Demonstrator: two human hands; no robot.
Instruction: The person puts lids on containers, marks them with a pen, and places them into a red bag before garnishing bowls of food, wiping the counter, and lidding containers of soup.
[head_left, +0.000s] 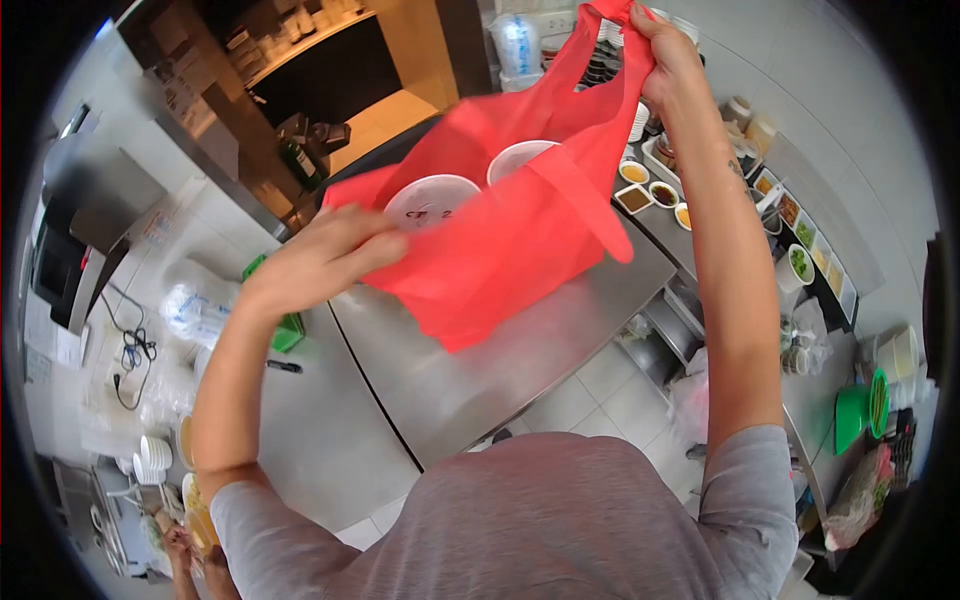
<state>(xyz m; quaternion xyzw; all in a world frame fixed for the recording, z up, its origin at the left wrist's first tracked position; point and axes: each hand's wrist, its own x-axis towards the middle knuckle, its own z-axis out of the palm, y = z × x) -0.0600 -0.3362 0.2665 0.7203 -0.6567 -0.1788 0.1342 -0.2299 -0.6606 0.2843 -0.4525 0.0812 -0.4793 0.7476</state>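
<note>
My right hand (668, 62) is raised at the upper right, its fingers wrapped round a handle of a red carrier bag (500, 265). The bag hangs over the steel counter, its mouth spread wide, partly blurred. Inside stand two round tubs with white lids; the left lid (425, 198) bears dark handwritten marks, and the right lid (520, 158) is partly covered by the red fabric. My left hand (335, 250) is at the bag's left edge beside the marked lid. Its fingers are smeared by motion, and I cannot tell whether they grip the fabric. A loose strap (585, 200) droops over the front.
Small sauce cups (634, 172) and garnish trays (805, 235) line the right counter. A green basket (855, 418) stands farther right. On the left counter lie a black pen (284, 366) and a green object (288, 333). Another person's hands (195, 555) show at lower left.
</note>
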